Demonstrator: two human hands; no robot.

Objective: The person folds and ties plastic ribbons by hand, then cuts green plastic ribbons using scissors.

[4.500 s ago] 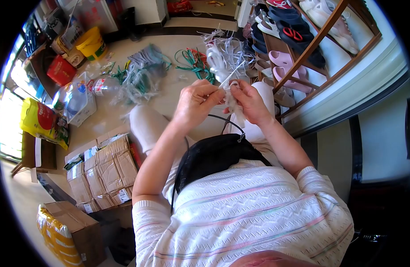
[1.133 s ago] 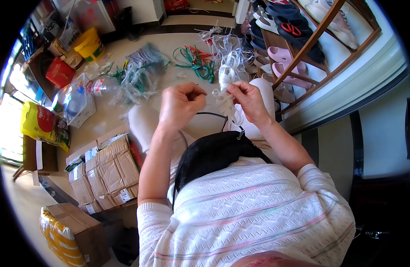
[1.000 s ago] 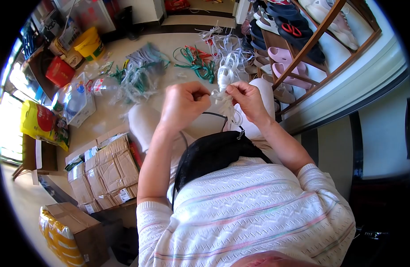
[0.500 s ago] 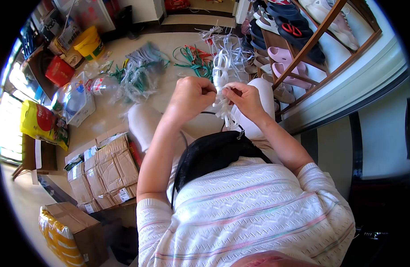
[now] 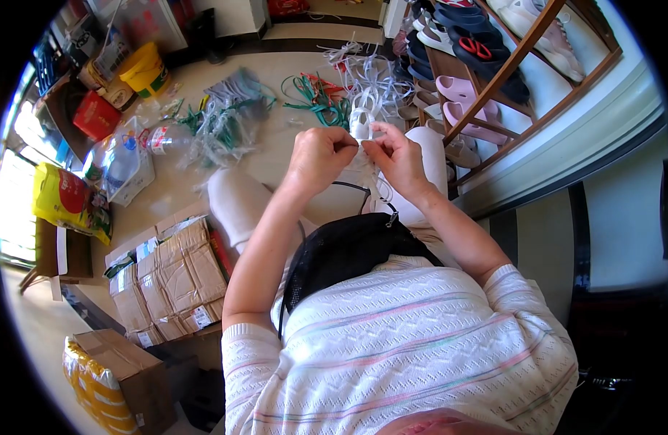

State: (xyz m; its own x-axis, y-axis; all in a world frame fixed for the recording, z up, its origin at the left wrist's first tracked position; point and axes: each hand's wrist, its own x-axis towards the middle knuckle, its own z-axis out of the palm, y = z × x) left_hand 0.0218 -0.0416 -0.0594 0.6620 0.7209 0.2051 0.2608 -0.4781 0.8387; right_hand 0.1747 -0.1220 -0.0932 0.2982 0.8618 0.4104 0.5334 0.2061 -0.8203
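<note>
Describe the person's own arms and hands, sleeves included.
The left hand and right hand wear no gloves, and no watch or bracelet shows at either wrist. The forearms are bare below short sleeves of a white knit top with zigzag texture and thin pink and green stripes.

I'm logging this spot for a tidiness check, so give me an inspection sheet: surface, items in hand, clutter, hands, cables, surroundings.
Surface: pale glossy floor, partly covered by loose things.
Items in hand: looped bundle of white flat strips, between the hands.
Clutter: tangled green cords, heap of loose white strips, crumpled clear plastic, brown taped cardboard box.
Hands: left hand has fingertips pinched together at the bundle; right hand is at its other side. Exact grips: too small to tell.
Cables: thin black cord near the lap; its ends cannot be traced.
Surroundings: brown wooden shoe rack at right, yellow plastic bucket at far left.
</note>
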